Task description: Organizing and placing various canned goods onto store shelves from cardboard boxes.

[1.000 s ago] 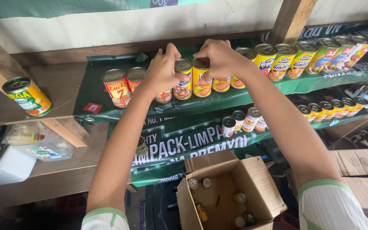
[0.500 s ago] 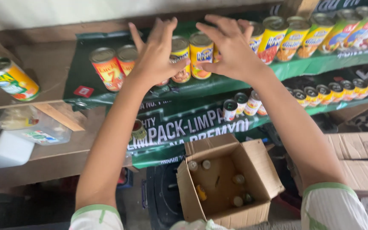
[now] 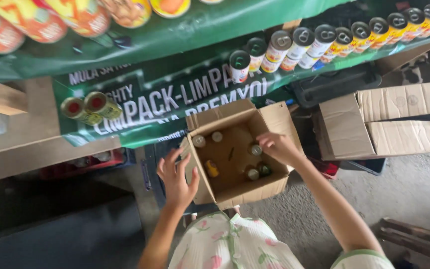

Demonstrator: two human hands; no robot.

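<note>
Down at floor level sits an open brown corrugated cardboard box [image 3: 235, 192], its flaps folded outward and its matte walls a little creased. Inside stand several small round cans [image 3: 253, 173], seen end-on so only their circular lids show; their long axes run straight up toward the camera, and one near the left wall shows a yellow top. They cluster along the back and right of the box, with bare cardboard in the middle.

The person's right hand [image 3: 277, 147] reaches into the box from the right rim, fingers curled downward just beside a can at the right wall; whether they actually pinch it I cannot tell. The left hand [image 3: 177, 174] hovers at the box's left flap, fingers spread and loose, gripping nothing, the fingertips close to the flap's edge.

Above, a glossy green printed banner [image 3: 175, 94] hangs over rough wooden shelving. A row of small cylindrical tins with pull-ring lids [image 3: 324, 42] lines a shelf at upper right, and two red-topped tins [image 3: 85, 105] lie to the left. Flattened brown cardboard cartons [image 3: 389, 119] rest to the right of the box on a grey, gritty concrete floor [image 3: 409, 184].
</note>
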